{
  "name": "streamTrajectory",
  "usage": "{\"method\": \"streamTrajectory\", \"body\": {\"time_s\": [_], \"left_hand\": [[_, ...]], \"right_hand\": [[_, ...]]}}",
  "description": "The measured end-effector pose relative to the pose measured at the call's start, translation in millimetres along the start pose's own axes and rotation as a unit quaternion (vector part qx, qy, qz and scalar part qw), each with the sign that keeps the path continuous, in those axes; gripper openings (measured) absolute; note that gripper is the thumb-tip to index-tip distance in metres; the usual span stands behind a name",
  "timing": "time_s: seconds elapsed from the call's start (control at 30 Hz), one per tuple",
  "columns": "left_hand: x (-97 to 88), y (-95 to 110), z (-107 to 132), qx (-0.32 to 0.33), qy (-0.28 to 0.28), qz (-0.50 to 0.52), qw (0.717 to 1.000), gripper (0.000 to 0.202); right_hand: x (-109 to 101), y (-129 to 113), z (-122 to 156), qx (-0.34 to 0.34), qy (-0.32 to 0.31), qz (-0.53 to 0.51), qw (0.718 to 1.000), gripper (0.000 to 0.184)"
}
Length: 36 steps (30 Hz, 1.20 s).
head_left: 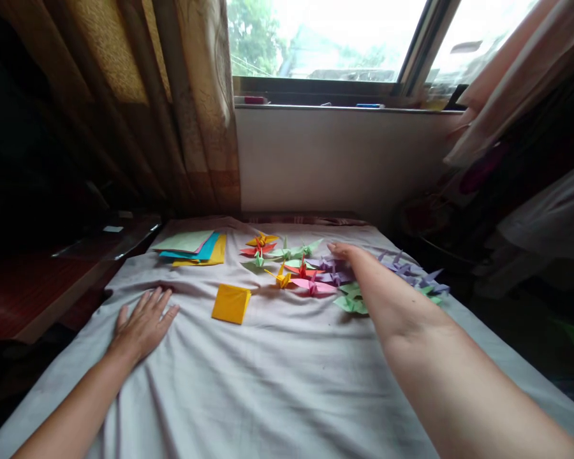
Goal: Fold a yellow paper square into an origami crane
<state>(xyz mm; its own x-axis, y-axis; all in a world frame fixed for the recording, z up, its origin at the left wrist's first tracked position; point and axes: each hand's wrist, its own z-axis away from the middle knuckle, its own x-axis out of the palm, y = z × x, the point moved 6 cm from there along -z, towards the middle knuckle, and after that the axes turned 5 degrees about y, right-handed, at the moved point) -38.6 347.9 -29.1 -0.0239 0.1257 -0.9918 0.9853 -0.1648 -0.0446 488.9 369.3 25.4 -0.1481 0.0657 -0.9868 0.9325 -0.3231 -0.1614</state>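
The grey sheet (277, 382) lies bare and wrinkled across the whole near half, open between the two forearms. Its left edge drops beside a dark wooden ledge (43, 287), and its far edge meets the white wall (335, 159) under the window. The left hand (143, 324) rests flat on the sheet near that left edge, palm down and fingers spread, holding nothing. A folded yellow paper (231, 303) lies just to its right, apart from it. The right hand (348, 254) reaches out over the paper cranes (302, 270), which sit in a loose cluster at the far middle of the sheet: small, sharp-winged, in yellow, red, green, pink and purple. Its fingertips are at the purple cranes (332, 275). A stack of coloured sheets (191, 245) lies flat at the far left. The hand is seen from behind along the forearm, so I cannot tell whether it pinches a crane or only touches. The arm covers part of the cluster
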Motion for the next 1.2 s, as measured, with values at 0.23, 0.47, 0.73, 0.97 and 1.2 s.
{"method": "streamTrajectory", "body": {"time_s": [0.23,0.47,0.73,0.97,1.2], "left_hand": [[-34.9,11,33,-0.013,0.094,0.03,0.995,0.06],[-36.3,0,146,0.011,0.148,0.059,0.987,0.07],[-20.4,-18,185,-0.032,-0.008,0.004,0.999,0.075],[-34.2,-21,195,-0.026,-0.038,-0.042,0.998,0.069],[-30.9,-36,211,-0.017,-0.048,-0.066,0.997,0.068]], "right_hand": [[-41,-42,108,-0.099,0.141,-0.028,0.985,0.038],[5,-48,289,-0.222,0.301,-0.109,0.921,0.03],[24,-43,323,-0.152,0.314,-0.126,0.929,0.031],[33,-55,332,-0.196,0.285,-0.138,0.928,0.03],[36,-54,336,-0.291,0.235,-0.166,0.912,0.027]]}}
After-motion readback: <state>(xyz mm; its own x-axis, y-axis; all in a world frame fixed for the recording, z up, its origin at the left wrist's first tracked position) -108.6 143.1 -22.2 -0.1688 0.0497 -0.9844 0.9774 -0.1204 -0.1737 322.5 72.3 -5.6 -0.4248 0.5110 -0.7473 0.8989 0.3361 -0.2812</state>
